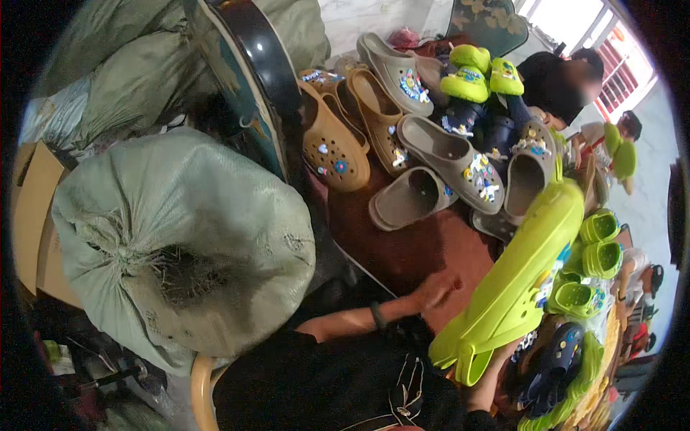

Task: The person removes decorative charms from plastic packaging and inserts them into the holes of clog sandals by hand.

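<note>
A lime green clog (514, 280) with charms on its vented toe is raised close in front of me, tilted, its heel strap toward my body. My right forearm (490, 384) goes up behind it. The right hand holds the clog, with the fingers hidden behind it. Over the reddish-brown tabletop (381, 230), my left hand (437, 291) has its fingers drawn together; anything in them is too small to make out. A dark band (377, 316) circles that wrist. Tan clogs (334, 147) and grey-brown clogs (456, 161) with charms stand beyond the hand.
A large tied pale green woven sack (180, 237) bulges at the left, beside a cardboard box (47, 223). More lime clogs (600, 258) and navy clogs (557, 366) crowd the right side. Other people (553, 86) sit farther along. A dark-rimmed panel (269, 72) borders the tabletop's left.
</note>
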`<action>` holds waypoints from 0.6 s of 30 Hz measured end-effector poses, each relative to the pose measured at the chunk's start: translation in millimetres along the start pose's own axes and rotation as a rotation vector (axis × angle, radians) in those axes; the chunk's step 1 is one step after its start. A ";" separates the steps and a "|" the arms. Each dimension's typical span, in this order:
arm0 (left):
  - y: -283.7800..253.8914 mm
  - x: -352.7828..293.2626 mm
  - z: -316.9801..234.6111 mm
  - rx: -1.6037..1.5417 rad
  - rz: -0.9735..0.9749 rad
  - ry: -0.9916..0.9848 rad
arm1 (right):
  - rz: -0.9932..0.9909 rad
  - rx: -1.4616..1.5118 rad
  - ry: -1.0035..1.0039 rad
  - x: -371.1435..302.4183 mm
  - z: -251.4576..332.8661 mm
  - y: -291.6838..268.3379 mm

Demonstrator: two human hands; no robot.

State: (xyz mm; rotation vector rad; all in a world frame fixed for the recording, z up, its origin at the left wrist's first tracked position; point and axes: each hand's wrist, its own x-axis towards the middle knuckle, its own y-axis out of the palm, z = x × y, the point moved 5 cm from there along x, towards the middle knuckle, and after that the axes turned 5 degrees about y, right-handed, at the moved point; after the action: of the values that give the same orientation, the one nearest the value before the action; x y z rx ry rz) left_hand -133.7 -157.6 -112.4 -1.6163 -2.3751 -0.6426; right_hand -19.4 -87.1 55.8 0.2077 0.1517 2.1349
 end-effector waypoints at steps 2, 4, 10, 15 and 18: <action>-9.0 -5.2 -10.4 -0.656 -0.028 -0.227 | -0.103 -0.072 0.012 -68.0 -4.2 -27.4; -26.1 -11.3 -38.1 -0.614 -0.044 -0.263 | -0.235 -0.262 0.063 -75.8 -14.1 -47.1; 6.6 -5.6 -127.5 0.121 0.433 -0.152 | -0.500 0.222 0.175 -87.9 -64.6 -44.2; 6.5 6.9 -112.0 0.243 0.358 -0.157 | -0.383 0.212 0.216 -75.6 -60.9 -30.8; 0.8 20.5 -109.7 0.436 0.384 -0.178 | -0.289 0.004 0.206 -97.0 -61.0 -38.5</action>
State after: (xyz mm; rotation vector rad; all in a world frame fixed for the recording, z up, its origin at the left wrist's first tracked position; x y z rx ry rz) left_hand -149.5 -190.3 -6.9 -1.8940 -2.0265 0.0885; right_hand 51.2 -149.7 -19.7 -0.0327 0.2882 1.8640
